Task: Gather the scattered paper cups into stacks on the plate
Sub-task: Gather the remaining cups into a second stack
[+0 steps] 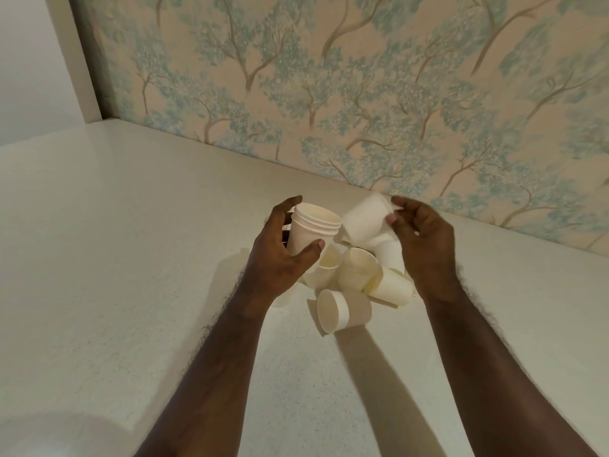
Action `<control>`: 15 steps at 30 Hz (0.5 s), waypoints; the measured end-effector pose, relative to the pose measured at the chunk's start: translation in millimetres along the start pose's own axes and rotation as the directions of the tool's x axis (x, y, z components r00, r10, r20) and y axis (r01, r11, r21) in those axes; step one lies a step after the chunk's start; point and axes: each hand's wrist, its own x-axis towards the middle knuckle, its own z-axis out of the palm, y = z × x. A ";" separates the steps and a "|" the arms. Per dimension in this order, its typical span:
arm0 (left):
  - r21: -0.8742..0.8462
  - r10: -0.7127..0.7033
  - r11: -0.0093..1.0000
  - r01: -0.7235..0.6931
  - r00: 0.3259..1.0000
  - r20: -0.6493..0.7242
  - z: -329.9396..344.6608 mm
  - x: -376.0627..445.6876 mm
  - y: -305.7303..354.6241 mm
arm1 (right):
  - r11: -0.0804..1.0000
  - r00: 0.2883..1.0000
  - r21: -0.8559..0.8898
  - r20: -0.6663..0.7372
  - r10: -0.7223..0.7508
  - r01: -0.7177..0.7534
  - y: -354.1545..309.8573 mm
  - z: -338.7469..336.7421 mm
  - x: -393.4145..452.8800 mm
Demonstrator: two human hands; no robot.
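Note:
My left hand (280, 249) grips a short stack of white paper cups (311, 230), held upright with the rims on top. My right hand (425, 239) pinches a single paper cup (365, 219) by its base, tilted with its mouth down to the left, just right of the stack. Below both hands lies a heap of several loose cups (357, 270) on the white counter. One cup (342, 310) lies on its side nearest me, its base facing me. A pale round shape (59, 433) at the bottom left corner may be the plate; it is blurred.
The white speckled counter (131, 258) stretches to the left and toward me. A wall with tree-pattern wallpaper (362, 94) rises right behind the cups. A plain white wall panel (39, 61) stands at the far left.

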 end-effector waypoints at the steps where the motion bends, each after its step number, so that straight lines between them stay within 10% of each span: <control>1: 0.002 -0.009 1.000 0.009 1.000 0.007 1.1 -0.8 0.2 | 0.998 0.998 0.041 -0.034 -0.056 0.057 -13.1 -0.5 -0.7; 10: -0.007 0.021 1.000 -0.021 0.999 0.043 9.0 -4.6 7.0 | 0.885 0.901 -0.174 0.047 -0.431 0.432 -56.9 15.2 -23.4; 15: -0.037 0.049 0.998 -0.047 0.997 0.057 9.9 -6.1 8.4 | 0.912 0.897 -0.211 0.357 -0.262 0.351 -41.8 19.8 -27.1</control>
